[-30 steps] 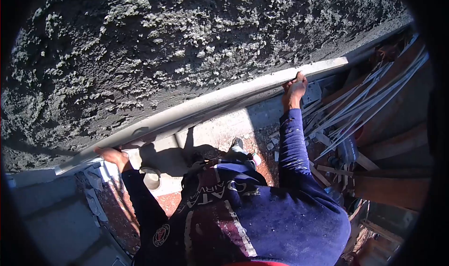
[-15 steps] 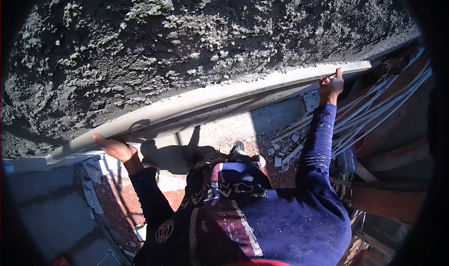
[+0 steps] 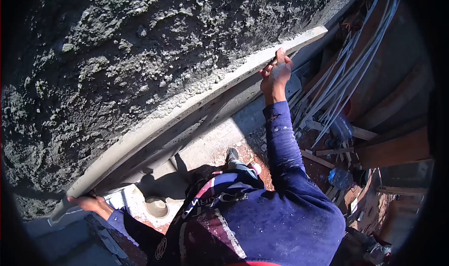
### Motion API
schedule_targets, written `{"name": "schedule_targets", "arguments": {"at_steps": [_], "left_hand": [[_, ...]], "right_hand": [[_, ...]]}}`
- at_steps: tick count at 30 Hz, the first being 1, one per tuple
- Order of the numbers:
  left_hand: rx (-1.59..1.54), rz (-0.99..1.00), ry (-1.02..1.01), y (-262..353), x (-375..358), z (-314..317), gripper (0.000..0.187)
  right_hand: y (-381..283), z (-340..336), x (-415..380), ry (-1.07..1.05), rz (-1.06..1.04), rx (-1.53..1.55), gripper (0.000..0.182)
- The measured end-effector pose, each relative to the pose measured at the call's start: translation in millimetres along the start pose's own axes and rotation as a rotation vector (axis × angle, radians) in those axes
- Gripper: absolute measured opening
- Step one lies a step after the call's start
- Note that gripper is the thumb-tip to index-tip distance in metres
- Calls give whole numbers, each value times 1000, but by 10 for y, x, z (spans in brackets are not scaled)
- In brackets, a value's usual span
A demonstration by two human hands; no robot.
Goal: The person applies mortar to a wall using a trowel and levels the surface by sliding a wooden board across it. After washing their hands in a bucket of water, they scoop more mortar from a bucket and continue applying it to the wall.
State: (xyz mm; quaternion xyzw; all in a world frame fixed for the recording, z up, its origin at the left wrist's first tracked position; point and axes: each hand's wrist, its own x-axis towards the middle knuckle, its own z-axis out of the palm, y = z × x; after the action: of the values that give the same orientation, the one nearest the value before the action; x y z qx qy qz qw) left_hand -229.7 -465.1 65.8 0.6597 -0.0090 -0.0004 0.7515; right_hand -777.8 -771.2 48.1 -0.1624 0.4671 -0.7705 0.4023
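A long, pale straightedge [image 3: 140,137], smeared with mortar, lies along the rough wet mortar [image 3: 140,55] on the wall. It slants from lower left to upper right. My right hand [image 3: 277,76] grips its lower edge near the upper right end, thumb on the front and fingers curled beneath. Near the lower left end my left hand [image 3: 89,203] holds the straightedge from below; its fingers are partly hidden behind the edge. Crumbs of mortar sit along the straightedge's upper side.
Below stands a round bucket [image 3: 156,207] on the sunlit floor by my feet. At right lean a bundle of thin pale rods [image 3: 346,65] and brown boards [image 3: 395,146]. A clear plastic jug [image 3: 340,178] lies among rubble and wood scraps.
In view, the straightedge tilts more steeply, its left end lower and right end further left. My left hand, spread open before, has moved down-left and closed on it. My right hand keeps its grip.
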Motion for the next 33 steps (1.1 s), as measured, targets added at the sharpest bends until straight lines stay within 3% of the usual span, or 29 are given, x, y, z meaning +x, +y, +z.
{"name": "schedule_targets", "arguments": {"at_steps": [1,3,4,6,8,10,13,15,18,20,22,24,25,26,28,31,33], "left_hand": [[106,-67,-113,44,-128,21,68],[187,-113,-95,277,-624,136,68],[161,-95,34,370,-805,360,67],[-70,44,270,221,-386,332,63],[132,-74,30,436,-255,55,61],[106,-41,83,568,-190,125,61],[7,11,8,467,-76,32,62],[25,75,-49,374,-252,96,69],[98,-98,-82,616,-736,292,63],[5,-8,65,770,-896,487,56],[-153,78,-6,427,-73,76,54],[7,83,22,684,45,-23,53],[22,40,57,734,149,-53,56],[28,34,-61,641,421,-253,57],[81,32,20,795,23,-2,59],[15,51,-34,602,-75,53,59],[-41,30,-41,717,-573,281,58]], "right_hand": [[-134,10,174,-15,2,8,55],[-289,-24,426,-52,32,16,49],[-252,-3,423,-65,-27,-29,48],[-275,83,146,-88,-40,-18,47],[-138,124,-69,-107,-81,-85,49],[-230,263,-361,-49,-1,-3,50],[-305,325,-352,16,-27,23,35],[-462,143,106,-197,29,66,37],[-639,178,343,-124,1,-9,42],[-541,181,282,-174,-25,36,39],[-537,326,-55,-132,-18,43,36],[-481,396,-407,-139,22,38,36],[-483,495,-597,-27,38,37,34],[-475,499,-654,-46,23,34,34],[-510,523,-613,-11,6,30,34],[-611,302,-78,-240,15,45,35],[-821,264,248,-183,25,36,35]]}}
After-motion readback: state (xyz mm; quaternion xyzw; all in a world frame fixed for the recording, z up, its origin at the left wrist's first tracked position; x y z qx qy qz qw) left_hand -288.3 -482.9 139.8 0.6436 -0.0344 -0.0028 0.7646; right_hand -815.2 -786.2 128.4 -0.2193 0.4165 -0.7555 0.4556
